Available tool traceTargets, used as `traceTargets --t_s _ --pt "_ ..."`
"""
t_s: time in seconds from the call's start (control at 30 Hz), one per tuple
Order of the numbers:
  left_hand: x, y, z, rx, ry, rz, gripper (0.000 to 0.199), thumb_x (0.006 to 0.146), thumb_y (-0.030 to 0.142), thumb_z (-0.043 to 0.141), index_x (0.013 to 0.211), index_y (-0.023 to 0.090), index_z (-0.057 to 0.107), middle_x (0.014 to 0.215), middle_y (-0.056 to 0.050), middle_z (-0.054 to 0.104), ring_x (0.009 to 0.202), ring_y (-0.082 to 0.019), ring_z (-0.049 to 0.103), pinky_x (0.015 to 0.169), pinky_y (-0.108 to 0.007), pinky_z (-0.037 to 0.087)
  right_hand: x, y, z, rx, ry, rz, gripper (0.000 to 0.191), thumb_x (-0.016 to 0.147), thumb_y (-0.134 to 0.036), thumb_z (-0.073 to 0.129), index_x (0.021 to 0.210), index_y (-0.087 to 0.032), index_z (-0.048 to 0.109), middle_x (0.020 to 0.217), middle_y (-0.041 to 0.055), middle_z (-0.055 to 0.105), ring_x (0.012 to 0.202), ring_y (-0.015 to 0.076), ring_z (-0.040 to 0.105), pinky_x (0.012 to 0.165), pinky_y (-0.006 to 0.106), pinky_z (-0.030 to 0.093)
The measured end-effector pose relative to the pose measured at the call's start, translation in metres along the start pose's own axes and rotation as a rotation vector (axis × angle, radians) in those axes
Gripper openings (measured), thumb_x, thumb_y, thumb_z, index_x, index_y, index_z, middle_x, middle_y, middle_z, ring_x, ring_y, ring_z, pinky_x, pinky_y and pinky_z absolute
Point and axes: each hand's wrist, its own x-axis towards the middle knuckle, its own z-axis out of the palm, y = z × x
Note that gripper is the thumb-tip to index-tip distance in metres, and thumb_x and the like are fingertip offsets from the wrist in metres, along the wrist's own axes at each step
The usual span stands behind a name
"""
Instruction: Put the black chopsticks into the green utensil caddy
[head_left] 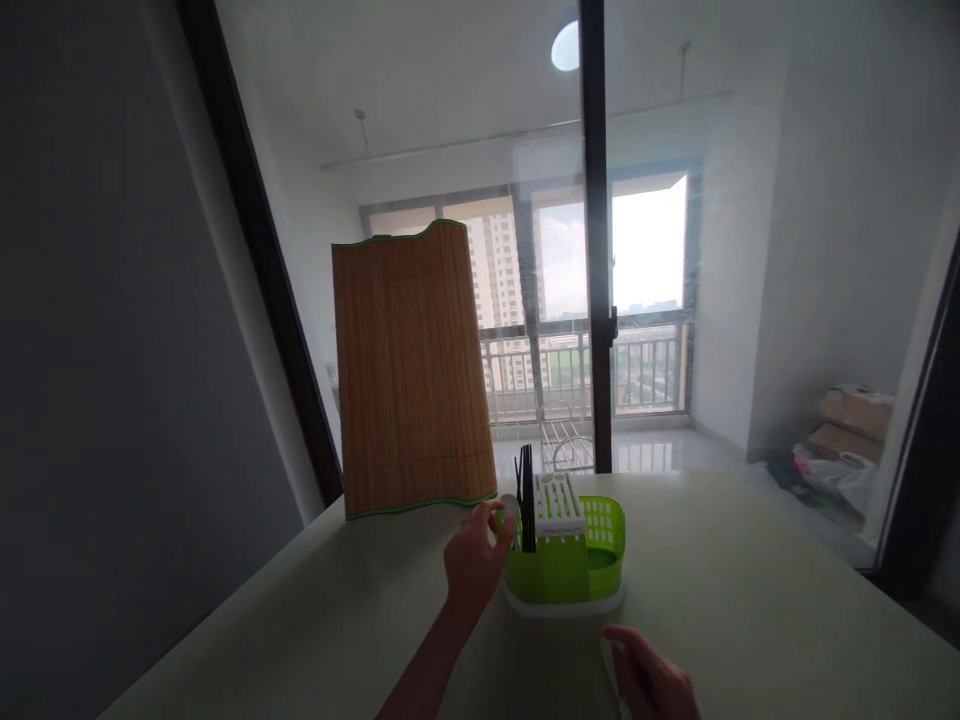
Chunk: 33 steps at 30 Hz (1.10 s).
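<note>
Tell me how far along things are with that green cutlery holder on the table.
Already in place: black chopsticks stand upright in the green cutlery holder, which sits on the table beside the upright bamboo board. In hand: the left hand is at the holder's left side with a small pale object at its fingertips; what it is cannot be made out. The right hand rests nearer, its hold unclear. The holder's green basket side looks unfilled.

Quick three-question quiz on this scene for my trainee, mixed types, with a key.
1. True or false: the left hand touches the green caddy.
2. What stands upright behind the caddy, against the glass? A) bamboo board B) kettle C) pan
3. Fill in: the black chopsticks stand in the caddy's ____ side, as the camera sees it.

Key: 1 true, at its left edge, by a white round thing. 2 A, the bamboo board. 3 left. The right hand rests on the table, apart from the caddy.
</note>
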Motion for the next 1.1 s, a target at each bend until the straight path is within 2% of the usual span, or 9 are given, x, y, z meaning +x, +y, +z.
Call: traceTargets --t_s 0.07,0.23,0.37,0.57,0.67,0.77,0.93,1.0,1.1 --pt "-0.031 0.008 0.006 -0.075 -0.115 0.008 0.024 0.089 0.037 0.046 0.103 0.024 0.062 0.08 0.001 0.067 0.075 -0.015 0.062 0.065 -0.024 0.038 0.003 -0.008 -0.009 0.033 -0.063 0.043 0.041 0.088 -0.051 0.045 0.1 -0.02 0.069 0.05 -0.0056 0.046 0.046 0.0102 0.043 0.046 0.02 0.035" --pt "-0.09 0.033 0.047 -0.208 -0.456 -0.023 0.023 0.084 0.035 0.054 0.1 0.025 0.068 0.077 0.0 0.07 0.069 -0.016 0.063 0.065 -0.029 0.041 0.006 -0.028 -0.022 0.075 0.003 0.162 0.041 0.087 -0.048 0.045 0.102 -0.017 0.067 0.055 -0.006 0.044 0.049 0.0108 0.041 0.049 0.022 0.034" --pt "-0.1 0.05 0.085 -0.234 -0.557 -0.044 0.031 0.082 0.042 0.058 0.106 0.024 0.068 0.076 -0.003 0.07 0.071 -0.021 0.063 0.064 -0.034 0.041 0.006 -0.027 -0.025 0.101 0.038 0.188 0.039 0.085 -0.046 0.047 0.102 -0.016 0.066 0.056 -0.0063 0.043 0.051 0.0113 0.04 0.05 0.022 0.035" --pt "-0.091 0.056 0.109 -0.215 -0.581 -0.052 0.019 0.082 0.036 0.057 0.074 0.021 0.066 0.07 -0.003 0.065 0.067 -0.019 0.06 0.06 -0.032 0.037 0.006 -0.019 -0.025 0.087 0.052 0.206 0.042 0.086 -0.049 0.045 0.104 -0.017 0.066 0.055 -0.006 0.044 0.051 0.0129 0.043 0.052 0.024 0.035" --pt "-0.085 0.053 0.088 -0.236 -0.533 -0.082 0.019 0.082 0.033 0.057 0.07 0.02 0.061 0.067 0.0 0.063 0.066 -0.015 0.057 0.059 -0.028 0.036 0.006 -0.02 -0.024 0.115 0.041 0.221 0.043 0.086 -0.05 0.045 0.104 -0.017 0.066 0.055 -0.0056 0.045 0.051 0.013 0.043 0.051 0.024 0.035" --pt "-0.069 0.046 0.037 -0.25 -0.404 -0.038 0.027 0.086 0.042 0.051 0.071 0.02 0.058 0.061 0.004 0.058 0.058 -0.011 0.052 0.055 -0.024 0.032 0.005 -0.022 -0.025 0.178 0.03 0.24 0.045 0.085 -0.051 0.045 0.105 -0.016 0.066 0.056 -0.0058 0.043 0.051 0.0124 0.042 0.05 0.024 0.035" --pt "-0.013 0.033 -0.06 -0.212 0.107 0.017 0.038 0.088 0.055 0.044 0.077 0.021 0.057 0.06 0.006 0.056 0.053 -0.009 0.047 0.056 -0.022 0.034 0.003 -0.021 -0.025 0.125 0.04 0.215 0.047 0.084 -0.053 0.045 0.106 -0.017 0.066 0.054 -0.0059 0.045 0.049 0.012 0.043 0.049 0.023 0.035" --pt "0.013 0.029 -0.079 -0.16 0.304 0.02 0.039 0.088 0.056 0.044 0.081 0.02 0.058 0.064 0.005 0.058 0.055 -0.01 0.049 0.058 -0.022 0.036 0.002 -0.019 -0.025 0.055 0.025 0.179 0.047 0.085 -0.053 0.044 0.105 -0.018 0.067 0.052 -0.0059 0.046 0.048 0.0115 0.044 0.048 0.022 0.036" --pt "0.042 0.022 -0.077 -0.088 0.39 0.029 0.041 0.09 0.055 0.041 0.086 0.02 0.061 0.066 0.003 0.06 0.057 -0.011 0.052 0.059 -0.023 0.035 -0.002 -0.012 -0.028 -0.101 -0.008 0.113 0.047 0.085 -0.054 0.042 0.106 -0.02 0.068 0.052 -0.005 0.052 0.046 0.0114 0.049 0.048 0.021 0.039"
